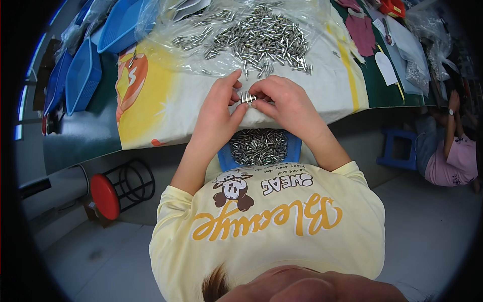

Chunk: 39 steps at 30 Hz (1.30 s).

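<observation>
Low in the centre of the frame, a blue tray (293,149) full of small metal pins sits at the table edge. Just above it, the left hand (217,113) and right hand (287,103) pinch a short row of pins (247,97) between curled fingertips. Farther up, a loose pin heap (261,38) lies on clear plastic, with blue baskets (83,75) at upper left.

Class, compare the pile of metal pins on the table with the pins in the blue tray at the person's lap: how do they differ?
The table pile is spread loosely over clear plastic; the tray pins are packed together. The pile lies beyond the hands; the blue tray sits below the table edge. Both are small silvery pins.
</observation>
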Each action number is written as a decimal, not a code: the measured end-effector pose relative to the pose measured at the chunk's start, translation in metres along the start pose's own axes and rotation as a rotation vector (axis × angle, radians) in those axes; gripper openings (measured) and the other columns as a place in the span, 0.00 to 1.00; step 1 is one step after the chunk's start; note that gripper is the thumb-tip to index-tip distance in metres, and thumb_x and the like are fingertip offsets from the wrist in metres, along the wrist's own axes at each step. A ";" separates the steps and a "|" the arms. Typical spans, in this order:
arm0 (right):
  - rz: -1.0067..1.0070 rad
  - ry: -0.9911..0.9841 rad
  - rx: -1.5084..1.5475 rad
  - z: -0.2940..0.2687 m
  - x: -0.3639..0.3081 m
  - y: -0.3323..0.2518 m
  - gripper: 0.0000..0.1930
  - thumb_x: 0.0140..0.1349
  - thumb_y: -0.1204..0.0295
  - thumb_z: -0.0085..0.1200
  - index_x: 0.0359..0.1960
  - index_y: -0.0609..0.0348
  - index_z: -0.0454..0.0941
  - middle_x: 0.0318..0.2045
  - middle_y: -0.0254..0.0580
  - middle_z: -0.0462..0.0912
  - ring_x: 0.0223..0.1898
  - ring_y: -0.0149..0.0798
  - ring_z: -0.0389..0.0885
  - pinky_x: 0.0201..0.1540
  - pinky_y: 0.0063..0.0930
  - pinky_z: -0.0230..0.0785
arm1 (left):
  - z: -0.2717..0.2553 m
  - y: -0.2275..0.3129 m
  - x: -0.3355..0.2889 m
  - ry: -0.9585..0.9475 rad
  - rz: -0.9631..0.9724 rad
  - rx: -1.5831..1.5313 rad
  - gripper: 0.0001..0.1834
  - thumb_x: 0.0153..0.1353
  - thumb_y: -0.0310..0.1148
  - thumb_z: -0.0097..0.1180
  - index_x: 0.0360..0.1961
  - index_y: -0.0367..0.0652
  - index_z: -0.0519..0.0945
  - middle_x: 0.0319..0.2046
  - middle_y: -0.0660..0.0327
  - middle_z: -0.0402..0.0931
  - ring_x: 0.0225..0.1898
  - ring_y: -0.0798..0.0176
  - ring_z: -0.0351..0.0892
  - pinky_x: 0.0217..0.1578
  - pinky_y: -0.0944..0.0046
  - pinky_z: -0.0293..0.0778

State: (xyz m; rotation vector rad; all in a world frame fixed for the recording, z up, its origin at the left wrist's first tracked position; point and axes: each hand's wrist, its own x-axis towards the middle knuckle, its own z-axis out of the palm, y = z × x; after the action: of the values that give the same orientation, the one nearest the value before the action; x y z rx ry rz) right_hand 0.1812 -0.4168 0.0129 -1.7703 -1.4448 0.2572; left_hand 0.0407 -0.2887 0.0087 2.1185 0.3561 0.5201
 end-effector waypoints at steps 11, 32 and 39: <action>-0.017 -0.019 0.009 0.004 0.004 -0.004 0.11 0.51 0.74 0.61 0.37 0.56 0.76 0.33 0.40 0.79 0.38 0.46 0.78 0.41 0.38 0.71 | -0.009 -0.002 -0.006 0.019 -0.029 0.001 0.37 0.49 0.15 0.61 0.64 0.40 0.66 0.45 0.60 0.72 0.38 0.68 0.71 0.43 0.69 0.72; 0.154 -0.002 -0.002 -0.005 0.007 0.000 0.10 0.52 0.73 0.62 0.37 0.59 0.83 0.29 0.42 0.81 0.32 0.42 0.81 0.37 0.33 0.74 | 0.006 0.005 0.007 0.022 -0.162 -0.092 0.34 0.53 0.20 0.62 0.62 0.38 0.66 0.38 0.58 0.79 0.34 0.62 0.77 0.39 0.65 0.75; 0.157 0.054 0.175 0.002 0.002 0.004 0.09 0.52 0.73 0.62 0.34 0.60 0.81 0.29 0.41 0.81 0.32 0.40 0.82 0.36 0.32 0.74 | 0.014 -0.004 0.001 0.070 -0.066 -0.070 0.37 0.53 0.15 0.61 0.65 0.39 0.64 0.40 0.60 0.78 0.40 0.70 0.77 0.45 0.69 0.75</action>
State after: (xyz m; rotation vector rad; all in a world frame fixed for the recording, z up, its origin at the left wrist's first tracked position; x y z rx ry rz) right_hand 0.1836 -0.4142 0.0094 -1.7350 -1.2092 0.4023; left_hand 0.0479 -0.2958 -0.0018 2.0173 0.4401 0.5615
